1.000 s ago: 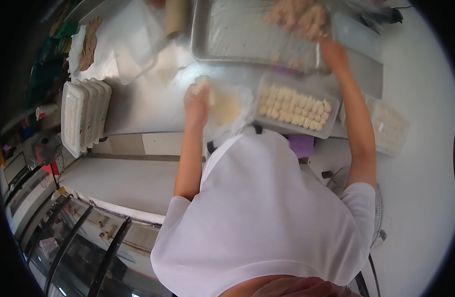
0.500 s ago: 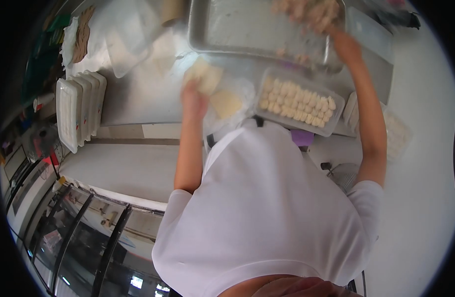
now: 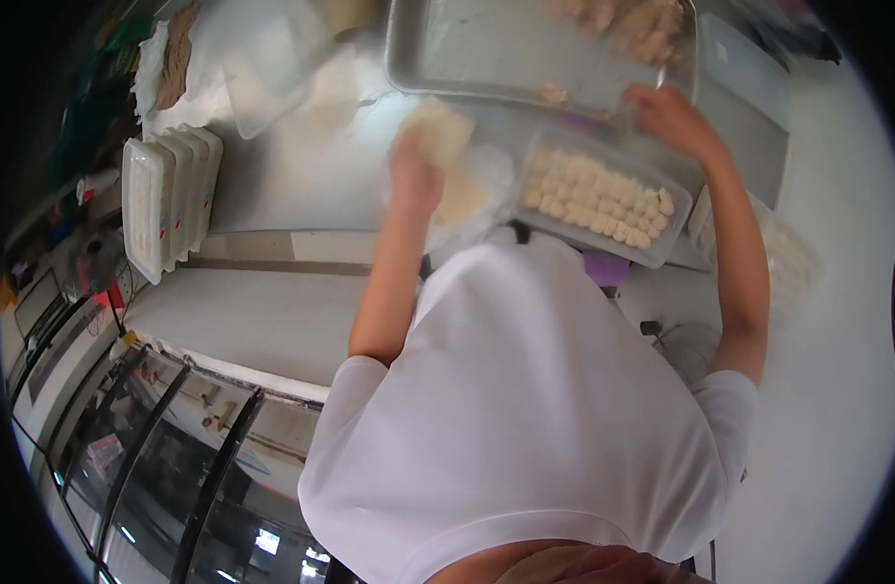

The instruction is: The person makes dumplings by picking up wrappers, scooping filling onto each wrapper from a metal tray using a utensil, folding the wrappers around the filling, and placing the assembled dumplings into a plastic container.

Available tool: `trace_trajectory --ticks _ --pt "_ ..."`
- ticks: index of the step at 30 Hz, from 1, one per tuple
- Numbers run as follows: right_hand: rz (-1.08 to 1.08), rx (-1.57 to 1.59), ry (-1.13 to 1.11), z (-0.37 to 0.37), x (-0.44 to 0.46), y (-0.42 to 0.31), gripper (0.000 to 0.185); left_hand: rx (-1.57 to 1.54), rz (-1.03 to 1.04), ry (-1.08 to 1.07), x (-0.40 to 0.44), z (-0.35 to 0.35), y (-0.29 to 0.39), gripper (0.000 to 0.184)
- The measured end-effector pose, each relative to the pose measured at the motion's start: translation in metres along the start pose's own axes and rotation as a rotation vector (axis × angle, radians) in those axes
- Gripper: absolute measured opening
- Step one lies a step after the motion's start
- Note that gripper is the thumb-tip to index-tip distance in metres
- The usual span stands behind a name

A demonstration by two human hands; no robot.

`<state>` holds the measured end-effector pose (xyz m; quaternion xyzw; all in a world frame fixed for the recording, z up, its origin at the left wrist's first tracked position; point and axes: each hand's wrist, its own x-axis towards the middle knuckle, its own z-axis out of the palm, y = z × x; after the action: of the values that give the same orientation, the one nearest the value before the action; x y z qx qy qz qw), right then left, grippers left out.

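Note:
My left hand [image 3: 415, 173], blurred, holds a pale square dough wrapper [image 3: 449, 131] above the counter. Just beneath it, a yellowish stack of wrappers [image 3: 464, 200] rests on clear plastic. My right hand [image 3: 676, 122] is over the near right edge of a large metal tray [image 3: 486, 58], its fingers bent together; what they hold, if anything, cannot be made out. Pinkish minced meat [image 3: 652, 34] is heaped at the tray's far right, with a small piece near the front rim. Between my hands stands a plastic box [image 3: 673, 243] with rows of small dumplings [image 3: 593, 195].
Several lidded white containers [image 3: 170, 200] stand on edge at the counter's left. Clear plastic sheets or lids [image 3: 262, 92] lie at the back left. Another container [image 3: 783, 263] is beyond my right forearm, near the white wall [image 3: 846, 292].
My right hand has drawn back from the minced meat toward the tray's near edge. My left hand, with the wrapper, appears slightly further right and higher; the whole view has also shifted a little.

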<state>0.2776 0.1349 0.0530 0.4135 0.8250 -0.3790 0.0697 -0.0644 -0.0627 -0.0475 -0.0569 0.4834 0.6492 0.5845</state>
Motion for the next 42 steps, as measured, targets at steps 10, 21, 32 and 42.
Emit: trace_trajectory --ticks 10,21,32,42 --pt "-0.169 -0.232 0.627 0.085 -0.045 -0.086 0.031 -0.210 -0.075 -0.307 -0.024 0.133 -0.011 0.041" --pt "-0.073 -0.052 1.011 0.106 -0.067 -0.107 0.035 -0.223 -0.018 -0.312 -0.032 0.147 -0.010 0.044" --pt "0.216 -0.324 1.015 0.104 -0.060 -0.081 0.030 -0.472 -0.076 -0.323 -0.029 0.132 -0.023 0.022" --pt "0.144 -0.226 0.883 0.070 -0.105 -0.099 0.024 -0.400 -0.077 -0.249 -0.019 0.141 -0.046 0.020"
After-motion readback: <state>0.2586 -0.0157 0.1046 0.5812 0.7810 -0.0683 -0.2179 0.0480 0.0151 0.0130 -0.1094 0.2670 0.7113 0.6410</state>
